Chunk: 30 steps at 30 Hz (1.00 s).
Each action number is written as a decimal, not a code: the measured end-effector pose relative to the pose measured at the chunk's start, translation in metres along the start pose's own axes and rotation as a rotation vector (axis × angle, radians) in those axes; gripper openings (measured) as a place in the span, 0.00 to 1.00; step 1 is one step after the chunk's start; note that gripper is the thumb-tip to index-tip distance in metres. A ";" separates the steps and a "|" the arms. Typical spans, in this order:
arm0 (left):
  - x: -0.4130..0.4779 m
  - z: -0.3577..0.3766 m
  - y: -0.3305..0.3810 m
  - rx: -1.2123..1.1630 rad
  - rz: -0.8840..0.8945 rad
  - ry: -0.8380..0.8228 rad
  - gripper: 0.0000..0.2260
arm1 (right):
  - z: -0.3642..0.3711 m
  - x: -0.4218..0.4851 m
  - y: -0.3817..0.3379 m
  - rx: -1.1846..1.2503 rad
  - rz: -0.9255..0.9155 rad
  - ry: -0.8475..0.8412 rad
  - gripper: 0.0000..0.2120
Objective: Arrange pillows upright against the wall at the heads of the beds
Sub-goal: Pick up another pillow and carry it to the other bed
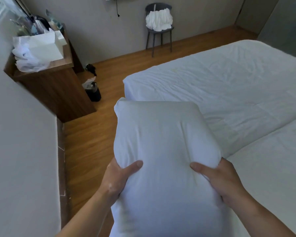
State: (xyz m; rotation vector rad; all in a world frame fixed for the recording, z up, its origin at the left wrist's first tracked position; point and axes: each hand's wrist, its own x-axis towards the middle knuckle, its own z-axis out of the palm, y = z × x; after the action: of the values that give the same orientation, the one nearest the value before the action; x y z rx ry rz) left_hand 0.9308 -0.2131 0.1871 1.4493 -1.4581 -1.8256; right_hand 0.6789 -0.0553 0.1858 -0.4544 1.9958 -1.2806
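A plump white pillow fills the lower middle of the head view, held out in front of me over the near corner of the bed. My left hand grips its left side, thumb pressed into the top face. My right hand grips its right side the same way. Two white beds lie to the right: the far bed and the near bed, with a seam between them. No other pillow is in sight.
A grey wall runs along the left. A wooden cabinet holds white bags and bottles. A black bin stands on the wooden floor. A grey chair with white linen stands at the far wall.
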 end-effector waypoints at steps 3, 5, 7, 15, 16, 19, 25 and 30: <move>0.018 -0.044 0.006 -0.034 0.002 0.056 0.30 | 0.048 0.013 -0.024 -0.035 -0.008 -0.027 0.18; 0.031 -0.068 0.010 -0.066 0.001 0.100 0.31 | 0.077 0.024 -0.038 -0.059 -0.016 -0.045 0.17; 0.045 -0.092 0.016 -0.081 -0.007 0.140 0.33 | 0.107 0.036 -0.052 -0.083 -0.023 -0.064 0.16; 0.144 -0.185 0.052 -0.078 -0.058 0.209 0.31 | 0.223 0.115 -0.104 -0.096 -0.037 -0.122 0.15; 0.160 -0.196 0.058 -0.068 -0.061 0.217 0.30 | 0.237 0.129 -0.111 -0.085 -0.033 -0.131 0.15; 0.216 -0.229 0.082 -0.048 -0.077 0.234 0.34 | 0.282 0.177 -0.134 -0.047 -0.033 -0.164 0.14; 0.317 -0.285 0.148 -0.044 -0.079 0.226 0.34 | 0.355 0.275 -0.205 -0.070 -0.037 -0.209 0.16; 0.403 -0.310 0.196 -0.076 -0.065 0.212 0.36 | 0.395 0.344 -0.254 -0.099 -0.034 -0.158 0.19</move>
State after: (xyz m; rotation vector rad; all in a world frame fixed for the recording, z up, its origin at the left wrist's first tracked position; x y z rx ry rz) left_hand 0.9896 -0.7545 0.1936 1.6144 -1.2398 -1.6856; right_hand 0.7088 -0.6370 0.1825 -0.6197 1.9312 -1.1335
